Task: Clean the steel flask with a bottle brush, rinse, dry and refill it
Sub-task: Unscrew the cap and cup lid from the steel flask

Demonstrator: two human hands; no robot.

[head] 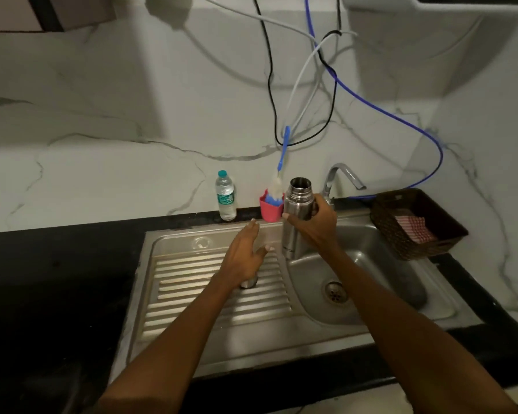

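My right hand (314, 227) grips the steel flask (295, 216) round its upper body and holds it upright, mouth uncapped, at the sink's left edge. My left hand (245, 253) hovers over the ribbed drainboard (192, 297) with straight fingers, holding nothing. The flask's steel cap (248, 283) lies on the drainboard, partly hidden under that hand. A bottle brush (278, 177) with a blue handle stands head-down in a pink cup (270, 211) by the wall, just left of the flask.
A small plastic water bottle (225, 195) stands on the black counter left of the cup. The tap (340, 177) rises behind the sink bowl (380, 264). A brown wicker basket (416, 222) holding a checked cloth sits at the right. Cables hang down the marble wall.
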